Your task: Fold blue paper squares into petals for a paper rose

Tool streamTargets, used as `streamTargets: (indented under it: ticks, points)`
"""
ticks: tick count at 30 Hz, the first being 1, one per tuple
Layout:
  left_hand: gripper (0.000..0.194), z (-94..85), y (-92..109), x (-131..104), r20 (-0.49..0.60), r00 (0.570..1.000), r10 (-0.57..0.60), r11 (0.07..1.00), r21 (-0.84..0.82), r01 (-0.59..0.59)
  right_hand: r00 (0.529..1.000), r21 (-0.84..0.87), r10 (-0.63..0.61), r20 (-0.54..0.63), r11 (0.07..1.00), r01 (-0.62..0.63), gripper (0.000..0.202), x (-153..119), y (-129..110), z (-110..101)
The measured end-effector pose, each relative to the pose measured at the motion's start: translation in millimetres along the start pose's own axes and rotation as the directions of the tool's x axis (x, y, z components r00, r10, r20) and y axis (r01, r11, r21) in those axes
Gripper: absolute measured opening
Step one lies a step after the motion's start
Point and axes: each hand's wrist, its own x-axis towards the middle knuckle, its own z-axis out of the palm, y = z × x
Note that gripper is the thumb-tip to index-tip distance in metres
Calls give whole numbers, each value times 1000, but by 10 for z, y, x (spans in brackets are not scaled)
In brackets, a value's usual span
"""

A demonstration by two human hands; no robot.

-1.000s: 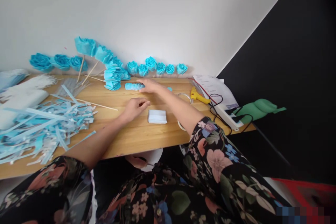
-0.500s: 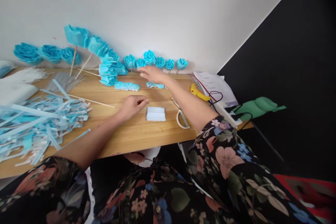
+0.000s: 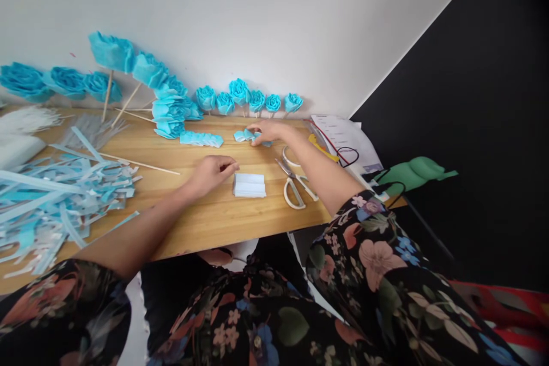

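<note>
My right hand (image 3: 268, 130) reaches over a short row of blue petals (image 3: 243, 135), its fingers curved at the petals' right part; whether it grips one is hard to make out. My left hand (image 3: 214, 172) rests on the table with thumb and fingers together, and what they hold, if anything, is too small to name. Just right of it lies a stack of pale blue paper (image 3: 249, 185). White-handled scissors (image 3: 294, 183) lie open beneath my right forearm. A longer row of blue petals (image 3: 201, 138) sits left of the short one.
Blue paper flowers on sticks (image 3: 239, 91) lean along the wall. Paper strips (image 3: 64, 194) pile up at the left. A yellow glue gun (image 3: 322, 147), printed sheets (image 3: 343, 137) and a green object (image 3: 412, 174) are at the right. A thin stick (image 3: 146, 166) lies on the table (image 3: 206, 220).
My right hand has moved from near the flowers down and to the right, onto the short petal row. More of the scissors shows. The view has shifted slightly right.
</note>
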Motion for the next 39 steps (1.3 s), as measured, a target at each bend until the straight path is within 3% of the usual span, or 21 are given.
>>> streamTargets:
  ticks: [8, 13, 17, 21, 27, 30, 33, 35, 39]
  points:
    - [39, -27, 39, -4, 20, 1000, 4, 999, 32, -4, 984, -69, -176, 34, 982, 178, 61, 9, -438, 84]
    - [37, -37, 50, -7, -9, 1000, 26, 999, 37, -26, 971, -92, -238, -15, 968, 236, 63, -113, -510, 17]
    - [36, -38, 38, -8, -26, 999, 24, 999, 49, -23, 970, -64, -215, -113, 976, 208, 61, -391, -411, -48]
    - [36, -45, 68, -21, -14, 1000, 4, 998, 71, -3, 970, -10, -191, -153, 981, 192, 57, -961, -265, -8]
    - [37, -47, 195, -65, 68, 998, 0, 995, 100, -7, 964, 38, -89, -249, 994, 102, 58, -2024, -167, 385]
    - [36, -31, 225, -81, 72, 997, 10, 996, 82, -16, 963, 87, -1, -268, 996, 25, 56, -2335, -203, 686]
    - [36, -23, 233, -93, 78, 997, -8, 997, 79, 2, 926, 113, 56, -373, 994, -14, 52, -2423, -261, 957]
    - [36, -29, 236, -98, 80, 996, -35, 996, 80, 28, 877, 130, 70, -476, 991, -9, 52, -2404, -298, 1078]
    - [37, -51, 227, -99, 63, 995, -80, 993, 92, 74, 796, 109, 31, -604, 993, 44, 52, -2333, -355, 1148]
